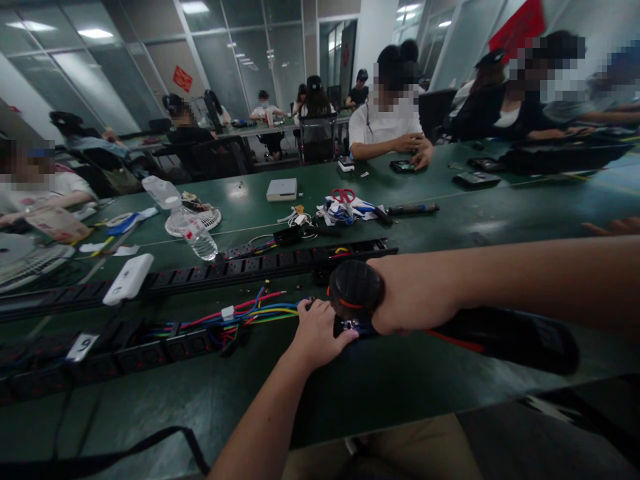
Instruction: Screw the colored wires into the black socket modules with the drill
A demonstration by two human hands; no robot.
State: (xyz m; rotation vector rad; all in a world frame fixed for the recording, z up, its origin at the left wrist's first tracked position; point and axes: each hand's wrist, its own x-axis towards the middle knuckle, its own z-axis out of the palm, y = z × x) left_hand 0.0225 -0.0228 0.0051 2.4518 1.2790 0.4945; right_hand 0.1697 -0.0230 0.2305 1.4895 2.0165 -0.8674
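Note:
My right hand [413, 287] is wrapped round the grip of a black and orange cordless drill [356, 287]. The drill's round rear end faces up toward me, and its long black lower part reaches right, under my forearm. Its tip is hidden. Just left of the drill, my left hand [320, 330] is closed on a small dark part [350, 325] at the ends of loose red, blue and yellow-green wires [270, 310]. Those wires run left into a black power strip [145, 357], its socket row partly cut off by the frame.
A second socket strip [240, 268] lies behind, with a white block [129, 279] across it. Beyond are a water bottle [195, 230], red-handled scissors [343, 195], a white box [281, 190] and round fan grilles [37, 260]. Several people sit around the green table [240, 413].

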